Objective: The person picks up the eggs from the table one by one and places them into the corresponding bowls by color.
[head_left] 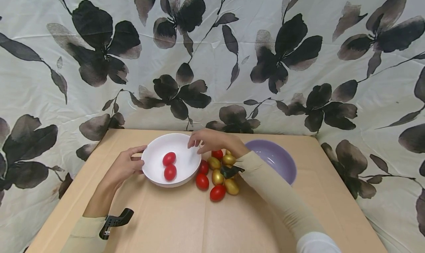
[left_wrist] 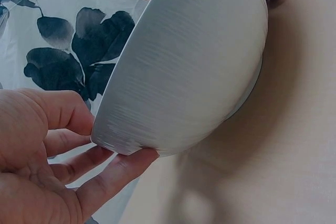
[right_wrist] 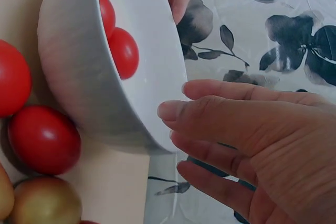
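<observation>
- Our left hand [head_left: 124,162] grips the white bowl [head_left: 184,153] by its rim.
- Right of that grip, two red eggs [head_left: 170,172] lie inside it.
- Our right hand [head_left: 212,140] hovers at the bowl's right rim, fingers apart, holding nothing.
- Nearer us, red and gold eggs [head_left: 217,177] cluster on the table [head_left: 166,216].
- Right of that hand, we see a purple bowl [head_left: 277,162].

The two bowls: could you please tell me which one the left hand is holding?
The white bowl: the left hand grips its rim, and two red egg-shaped pieces lie inside. The purple bowl, farther right, is apart from that hand.
</observation>
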`<state>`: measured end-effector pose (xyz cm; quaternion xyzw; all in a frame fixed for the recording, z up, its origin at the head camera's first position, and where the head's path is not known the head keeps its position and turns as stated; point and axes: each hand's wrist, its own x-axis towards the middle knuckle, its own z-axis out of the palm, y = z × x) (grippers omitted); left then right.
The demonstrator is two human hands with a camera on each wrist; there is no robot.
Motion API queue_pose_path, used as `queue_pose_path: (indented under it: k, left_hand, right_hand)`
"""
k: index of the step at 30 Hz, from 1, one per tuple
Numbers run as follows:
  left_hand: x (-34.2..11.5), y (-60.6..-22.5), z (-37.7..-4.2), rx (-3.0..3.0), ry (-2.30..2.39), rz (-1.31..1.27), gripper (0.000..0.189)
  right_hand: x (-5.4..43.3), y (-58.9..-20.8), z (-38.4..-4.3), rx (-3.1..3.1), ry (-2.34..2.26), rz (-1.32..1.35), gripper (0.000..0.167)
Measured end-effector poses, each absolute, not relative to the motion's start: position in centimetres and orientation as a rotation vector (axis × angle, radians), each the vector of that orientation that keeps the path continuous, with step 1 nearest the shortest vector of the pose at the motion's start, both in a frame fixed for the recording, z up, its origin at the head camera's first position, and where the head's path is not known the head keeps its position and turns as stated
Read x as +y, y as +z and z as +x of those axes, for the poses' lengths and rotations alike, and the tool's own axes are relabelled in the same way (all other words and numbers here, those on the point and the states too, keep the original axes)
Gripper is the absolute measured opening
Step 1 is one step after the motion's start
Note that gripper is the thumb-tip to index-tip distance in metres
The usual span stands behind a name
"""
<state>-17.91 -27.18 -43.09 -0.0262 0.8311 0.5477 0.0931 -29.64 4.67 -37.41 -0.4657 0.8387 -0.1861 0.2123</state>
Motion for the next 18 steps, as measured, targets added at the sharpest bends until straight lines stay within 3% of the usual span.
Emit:
queue_pose_path:
  k: [18]
  left_hand:
    - [-27.2, -43.0, -17.8, 2.459, 1.657, -0.054, 0.067]
  right_hand:
    - [7.6, -38.6, -30.9, 2.463, -0.517, -1.158, 0.037]
